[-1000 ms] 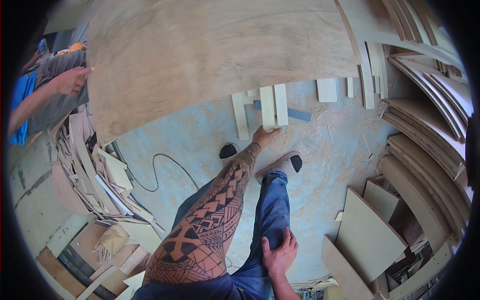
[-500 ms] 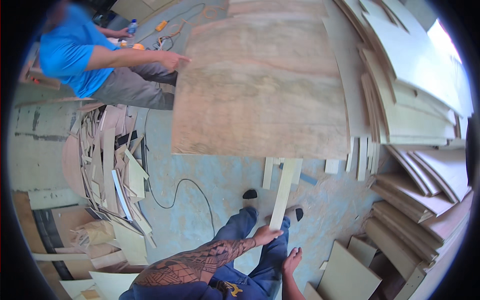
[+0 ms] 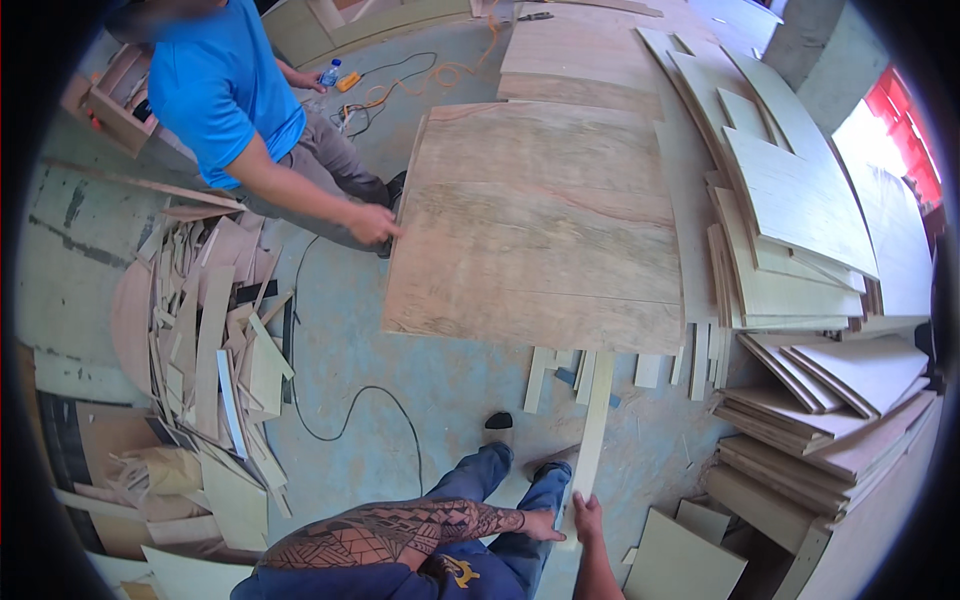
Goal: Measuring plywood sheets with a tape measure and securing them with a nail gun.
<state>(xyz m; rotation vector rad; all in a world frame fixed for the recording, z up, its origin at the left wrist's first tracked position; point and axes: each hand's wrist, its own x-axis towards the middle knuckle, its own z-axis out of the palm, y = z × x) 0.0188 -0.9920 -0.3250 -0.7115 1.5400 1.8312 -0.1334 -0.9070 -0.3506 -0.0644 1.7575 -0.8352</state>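
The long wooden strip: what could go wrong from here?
Raised carelessly, the wooden strip might knock the plywood panel, whose edge its far end reaches in this view. With the left hand and right hand both at the near end, the far end could swing or dip. The black cable on the floor might trip someone stepping left.

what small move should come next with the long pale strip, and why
Probably draw the pale strip a little nearer before raising it: the left hand and right hand are both at its near end, while its far end seems to reach the near edge of the plywood board and might catch there.
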